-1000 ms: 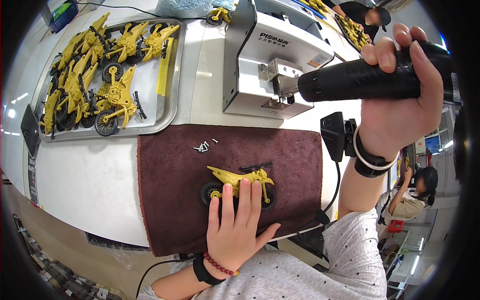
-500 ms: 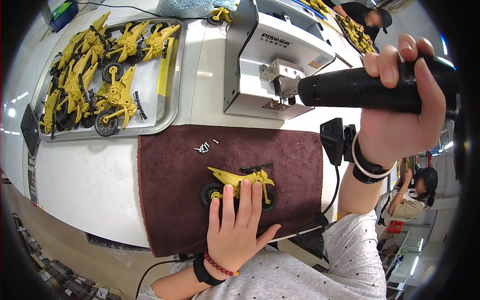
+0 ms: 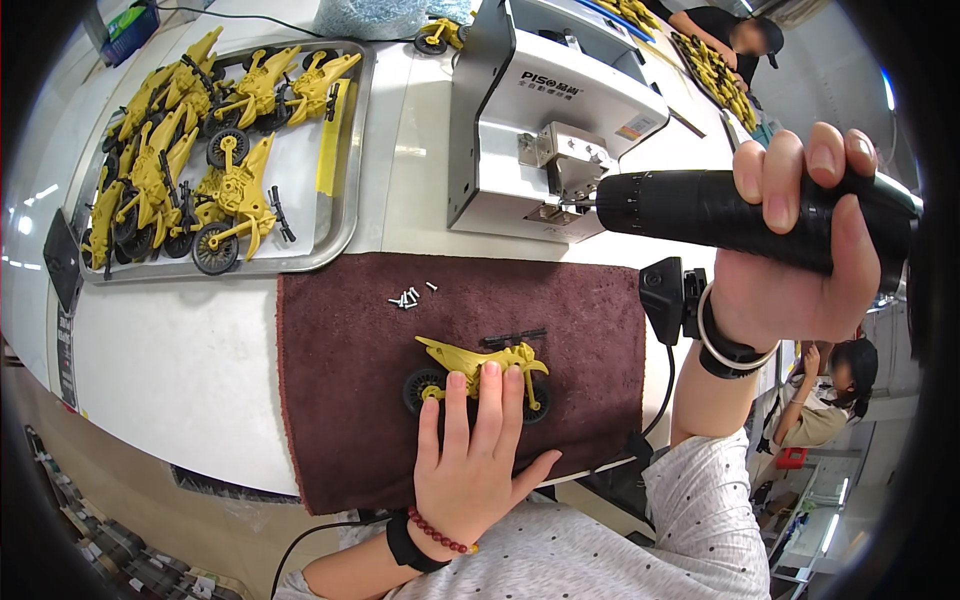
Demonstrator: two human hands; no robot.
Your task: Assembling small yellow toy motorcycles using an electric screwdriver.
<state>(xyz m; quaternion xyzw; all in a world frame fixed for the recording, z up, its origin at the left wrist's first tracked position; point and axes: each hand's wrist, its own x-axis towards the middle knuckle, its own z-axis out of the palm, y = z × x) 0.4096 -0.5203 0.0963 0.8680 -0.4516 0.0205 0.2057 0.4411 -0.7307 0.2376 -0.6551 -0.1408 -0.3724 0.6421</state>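
Note:
My left hand [image 3: 475, 450] lies flat with fingers stretched over a yellow toy motorcycle [image 3: 470, 357], which rests on its side on a brown cloth [image 3: 350, 400]. Its black wheels and handlebar show around my fingers; the part under them is hidden. My right hand [image 3: 800, 220] is wrapped round a black electric screwdriver [image 3: 680, 208], held level. The driver's thin bit reaches to the metal front of a grey-white screw feeder [image 3: 550, 130]; whether a screw is on the tip I cannot tell. Several small silver screws [image 3: 408, 297] lie loose on the cloth beyond the motorcycle.
A metal tray [image 3: 345, 215] of several yellow toy motorcycles stands at the far left. Behind the feeder's left side are a bluish bag [image 3: 370, 18] and another toy motorcycle [image 3: 437, 38]. Co-workers sit at the far right and right. A small camera [image 3: 664, 297] is strapped to my right wrist.
My right hand has lowered the screwdriver toward me, so its bit now sits at the lower part of the feeder's front. My left hand and the motorcycle stay put.

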